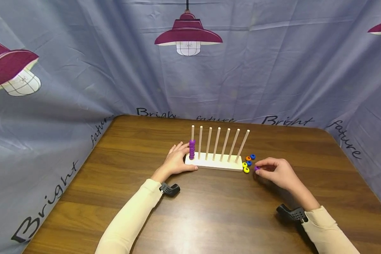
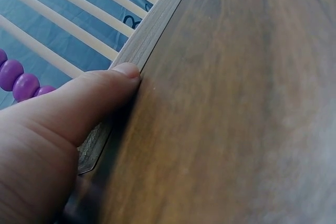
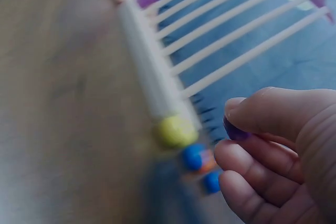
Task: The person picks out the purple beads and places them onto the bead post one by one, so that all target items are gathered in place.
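Observation:
A pale wooden peg stand (image 1: 214,164) with a row of several upright pegs stands on the table. Purple beads (image 1: 192,150) are stacked on its leftmost peg. My left hand (image 1: 174,161) holds the stand's left end, its thumb (image 2: 113,85) along the front edge of the base and its fingers behind. To the right of the stand, my right hand (image 1: 278,173) pinches a purple bead (image 3: 234,129) between thumb and fingers, low over the table. Most of that bead is hidden by the fingertips in the right wrist view.
Loose beads lie by the stand's right end: two yellow beads (image 1: 246,170), an orange bead (image 1: 248,158) and two blue beads (image 1: 253,156). The brown wooden table (image 1: 190,211) extends around them. A grey-blue curtain (image 1: 241,70) with printed lamps hangs behind and at the sides.

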`<state>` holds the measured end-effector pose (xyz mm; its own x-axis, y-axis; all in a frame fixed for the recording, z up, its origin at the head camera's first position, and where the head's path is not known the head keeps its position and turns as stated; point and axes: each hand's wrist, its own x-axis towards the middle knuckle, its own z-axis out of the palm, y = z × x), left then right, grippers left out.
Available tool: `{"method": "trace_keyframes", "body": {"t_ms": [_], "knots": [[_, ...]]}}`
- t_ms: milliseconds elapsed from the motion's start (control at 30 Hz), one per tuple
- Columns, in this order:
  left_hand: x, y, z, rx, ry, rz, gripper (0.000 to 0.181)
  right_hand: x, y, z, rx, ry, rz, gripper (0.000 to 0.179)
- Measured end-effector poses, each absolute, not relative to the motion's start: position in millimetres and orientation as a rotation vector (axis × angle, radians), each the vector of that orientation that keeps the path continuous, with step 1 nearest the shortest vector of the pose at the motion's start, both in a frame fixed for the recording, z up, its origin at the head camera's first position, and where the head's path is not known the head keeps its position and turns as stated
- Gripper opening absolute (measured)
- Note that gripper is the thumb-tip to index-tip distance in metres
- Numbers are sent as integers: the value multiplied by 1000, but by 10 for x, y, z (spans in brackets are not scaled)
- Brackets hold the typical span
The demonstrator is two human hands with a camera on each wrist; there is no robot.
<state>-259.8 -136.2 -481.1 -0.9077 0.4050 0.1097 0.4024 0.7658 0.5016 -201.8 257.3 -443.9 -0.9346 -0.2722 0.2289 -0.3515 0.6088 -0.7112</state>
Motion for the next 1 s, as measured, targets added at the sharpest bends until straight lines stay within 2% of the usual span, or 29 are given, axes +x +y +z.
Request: {"method": "trace_keyframes", "body": {"t_ms": [433, 1000], "knots": [[-2570, -1351, -4785, 670, 2934, 853, 76, -2363, 2399, -3597, 651, -2534, 1277, 23], [-2574, -1368, -4789, 672, 2940, 858, 74, -2553, 2270, -3188, 662, -2574, 1269, 21]]}}
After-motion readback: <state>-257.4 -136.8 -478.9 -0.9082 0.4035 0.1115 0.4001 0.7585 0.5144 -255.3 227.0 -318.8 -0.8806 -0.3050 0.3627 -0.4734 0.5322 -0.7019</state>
